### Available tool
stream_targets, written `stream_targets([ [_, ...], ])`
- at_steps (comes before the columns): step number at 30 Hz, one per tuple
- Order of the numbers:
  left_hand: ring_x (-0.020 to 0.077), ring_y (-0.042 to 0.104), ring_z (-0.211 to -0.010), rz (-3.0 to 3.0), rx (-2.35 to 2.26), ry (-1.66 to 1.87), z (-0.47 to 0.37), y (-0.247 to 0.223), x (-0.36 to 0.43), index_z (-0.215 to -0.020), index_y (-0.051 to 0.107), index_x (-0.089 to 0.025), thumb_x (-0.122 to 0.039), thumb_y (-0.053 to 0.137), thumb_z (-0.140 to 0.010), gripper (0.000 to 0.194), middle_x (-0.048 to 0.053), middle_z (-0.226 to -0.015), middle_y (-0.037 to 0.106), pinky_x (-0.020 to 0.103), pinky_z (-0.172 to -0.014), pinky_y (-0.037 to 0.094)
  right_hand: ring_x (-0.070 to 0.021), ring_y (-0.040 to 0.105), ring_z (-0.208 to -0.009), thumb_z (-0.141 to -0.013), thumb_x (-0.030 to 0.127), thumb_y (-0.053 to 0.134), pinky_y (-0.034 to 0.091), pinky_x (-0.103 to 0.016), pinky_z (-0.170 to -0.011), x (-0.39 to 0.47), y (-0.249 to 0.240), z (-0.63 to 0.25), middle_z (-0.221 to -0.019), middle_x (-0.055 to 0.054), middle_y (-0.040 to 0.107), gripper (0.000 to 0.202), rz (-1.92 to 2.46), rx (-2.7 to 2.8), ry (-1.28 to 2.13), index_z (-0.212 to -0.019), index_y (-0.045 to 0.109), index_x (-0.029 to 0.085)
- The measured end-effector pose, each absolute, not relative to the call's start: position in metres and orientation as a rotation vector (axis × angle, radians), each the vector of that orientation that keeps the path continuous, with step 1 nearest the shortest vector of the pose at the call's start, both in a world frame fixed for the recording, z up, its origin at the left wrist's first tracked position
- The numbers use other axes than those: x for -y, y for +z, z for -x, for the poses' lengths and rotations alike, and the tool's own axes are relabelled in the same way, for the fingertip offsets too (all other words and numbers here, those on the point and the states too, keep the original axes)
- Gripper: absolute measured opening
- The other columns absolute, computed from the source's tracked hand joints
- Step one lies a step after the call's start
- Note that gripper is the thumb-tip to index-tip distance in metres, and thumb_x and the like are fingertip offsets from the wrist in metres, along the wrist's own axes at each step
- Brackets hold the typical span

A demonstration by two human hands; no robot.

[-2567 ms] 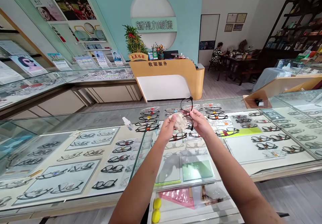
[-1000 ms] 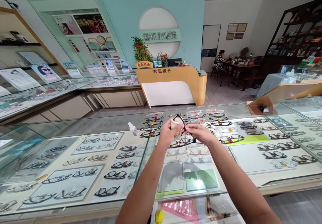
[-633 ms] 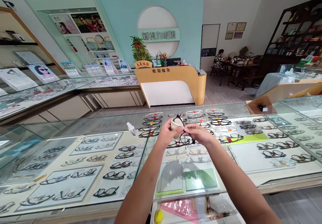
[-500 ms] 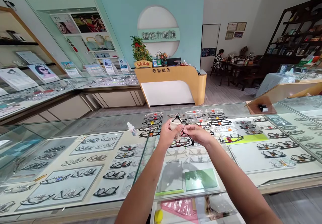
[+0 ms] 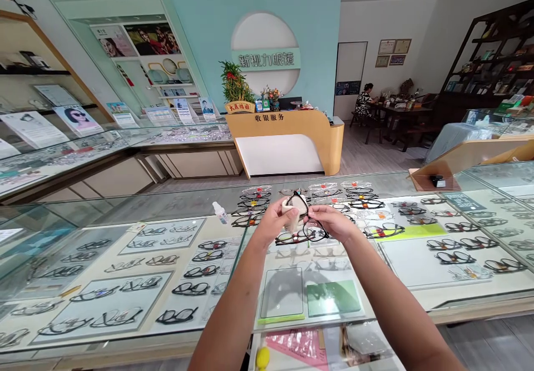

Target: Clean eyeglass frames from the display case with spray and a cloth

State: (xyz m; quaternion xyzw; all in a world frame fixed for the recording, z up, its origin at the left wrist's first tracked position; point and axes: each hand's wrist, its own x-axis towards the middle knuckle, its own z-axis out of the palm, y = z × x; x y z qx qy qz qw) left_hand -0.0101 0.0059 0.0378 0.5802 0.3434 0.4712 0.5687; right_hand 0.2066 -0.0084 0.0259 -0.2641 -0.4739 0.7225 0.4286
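Above the glass counter, both hands hold a dark-rimmed pair of eyeglasses [image 5: 316,230], tilted with one lens up and one lower. My left hand [image 5: 273,223] is closed on a cream cloth [image 5: 291,215], pressed against the upper lens. The fingers of my right hand [image 5: 334,222] pinch the frame near its middle. Under the hands, rows of eyeglasses lie on the counter, among them a dark pair [image 5: 249,218] just left. A small white spray bottle [image 5: 219,213] stands left of my left hand.
The glass display counter [image 5: 246,282] spans the foreground, with more frames on both sides. A green pad [image 5: 334,297] lies in front of me. Below is an open drawer with a pink packet [image 5: 294,344]. Beyond stand a wooden cash desk [image 5: 287,123] and a seated person [image 5: 364,101].
The eyeglasses have turned so that both lenses show more clearly. My left hand and the cloth have shifted slightly left, off part of the lens. The view has tilted a little.
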Motion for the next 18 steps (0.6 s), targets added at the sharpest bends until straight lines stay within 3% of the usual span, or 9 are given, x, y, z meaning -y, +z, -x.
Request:
stream_targets([
  [2, 0.0142, 0.064, -0.069, -1.351, -0.791, 1.098, 0.007, 0.04, -0.004, -0.107, 0.071, -0.017, -0.058, 0.103, -0.065, 0.067, 0.002, -0.082, 0.072, 0.023, -0.06, 0.049, -0.0185, 0.068, -0.085, -0.072, 0.049, 0.102, 0.05, -0.033, -0.089, 0.007, 0.023, -0.206, -0.087, -0.005, 0.078, 0.039, 0.661, 1.151, 1.807, -0.082, 0.08, 0.019],
  [6, 0.0127, 0.063, -0.067, -1.326, -0.82, 1.201, -0.004, 0.04, 0.0, -0.097, 0.066, -0.018, -0.055, 0.106, -0.059, 0.066, 0.0, -0.078, 0.071, 0.022, -0.061, 0.051, -0.0178, 0.068, -0.085, -0.071, 0.049, 0.104, 0.051, -0.033, -0.09, 0.007, 0.019, -0.2, -0.089, -0.005, 0.078, 0.04, 0.636, 1.115, 1.82, -0.084, 0.082, 0.019],
  [12, 0.0121, 0.053, -0.045, -1.304, -0.893, 1.28, -0.013, 0.033, 0.002, -0.085, 0.06, -0.021, -0.078, 0.091, -0.071, 0.066, -0.004, -0.059, 0.06, 0.024, -0.041, 0.041, -0.0157, 0.065, -0.082, -0.068, 0.052, 0.105, 0.048, -0.03, -0.084, 0.011, 0.02, -0.195, -0.088, -0.004, 0.078, 0.043, 0.619, 1.162, 1.858, -0.08, 0.079, 0.019],
  [18, 0.0087, 0.048, -0.047, -1.343, -0.882, 1.317, -0.005, 0.03, -0.005, -0.075, 0.061, -0.019, -0.086, 0.081, -0.078, 0.07, -0.003, -0.059, 0.054, 0.021, -0.044, 0.041, -0.0161, 0.062, -0.076, -0.068, 0.05, 0.104, 0.046, -0.031, -0.077, 0.011, 0.022, -0.198, -0.085, -0.004, 0.079, 0.041, 0.671, 1.15, 1.824, -0.078, 0.077, 0.02],
])
